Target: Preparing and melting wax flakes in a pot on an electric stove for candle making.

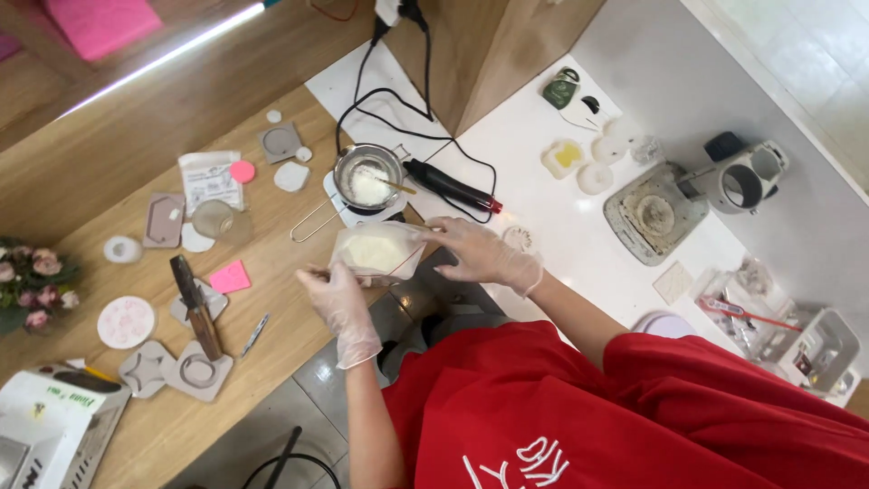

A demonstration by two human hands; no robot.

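Head view, wooden table (136, 181), white counter (579, 235), grey floor tiles (299, 407), pink cushion (104, 23)

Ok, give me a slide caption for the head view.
Gloved left hand and right hand hold a clear bag of white flakes.

You worked in bright, even daylight, strongest on the white counter (579, 226), which washed out toward the upper right of it. A thin strip of glare (163, 56) ran across the wood far to the left of that counter. Shadows were soft and short. Your gloved hands (480, 254) looked slightly smeared. The flowers (32, 281) at the frame's left edge were soft and stretched, and lines bowed near the corners.
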